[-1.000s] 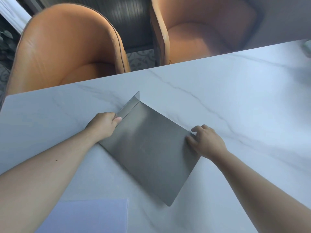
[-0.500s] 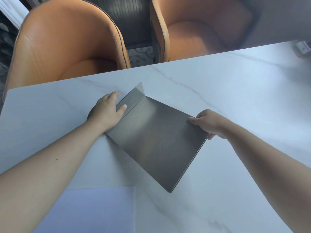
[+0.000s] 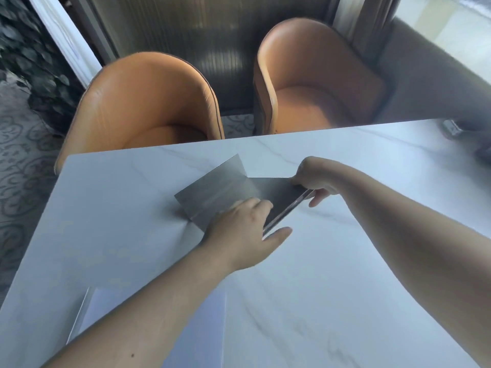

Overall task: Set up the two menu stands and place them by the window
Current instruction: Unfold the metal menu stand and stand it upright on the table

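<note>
Both hands clamp the grey folded metal menu stand [image 3: 225,188] over the white marble bench [image 3: 345,261]: left hand [image 3: 244,229] at six o'clock, right hand [image 3: 314,179] at three.

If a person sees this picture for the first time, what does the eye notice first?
First, the grey metal menu stand at the middle of the white marble table, gripped by the left hand at its near edge and the right hand at its right end. Behind the table stand two orange chairs.
</note>
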